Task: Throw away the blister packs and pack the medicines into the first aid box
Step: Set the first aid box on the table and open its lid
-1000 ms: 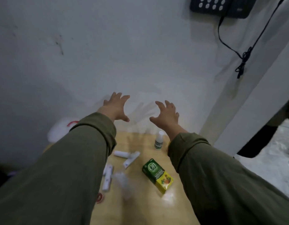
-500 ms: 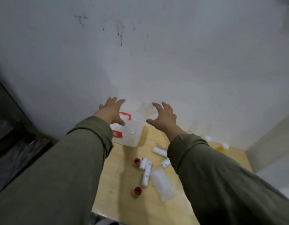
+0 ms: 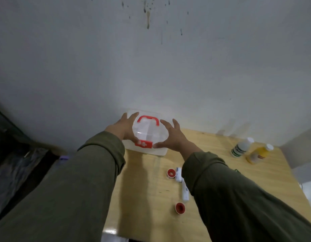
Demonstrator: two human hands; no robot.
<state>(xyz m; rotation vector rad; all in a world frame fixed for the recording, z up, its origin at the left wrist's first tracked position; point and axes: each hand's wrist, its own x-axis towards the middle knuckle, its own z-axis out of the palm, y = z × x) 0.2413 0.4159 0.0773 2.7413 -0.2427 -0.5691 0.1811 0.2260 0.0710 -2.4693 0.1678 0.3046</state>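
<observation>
The first aid box (image 3: 147,130) is clear plastic with a red handle and a red latch. It stands shut at the back of the wooden table (image 3: 146,189), against the wall. My left hand (image 3: 122,128) lies along its left side, thumb by the latch. My right hand (image 3: 174,138) hovers at its right side with fingers spread and thumb near the latch. Two white tubes (image 3: 178,173) (image 3: 184,192) lie beside my right sleeve. A white bottle (image 3: 241,147) and a yellow bottle (image 3: 258,153) stand at the right. No blister pack shows; my right arm covers part of the table.
Two red caps (image 3: 171,172) (image 3: 179,207) lie on the table near the tubes. A stained white wall (image 3: 151,67) rises right behind the box. Dark clutter (image 3: 15,163) fills the floor to the left of the table.
The view has swung left and down, bringing the box to the centre. Both hands have dropped from in front of the wall to either side of the box.
</observation>
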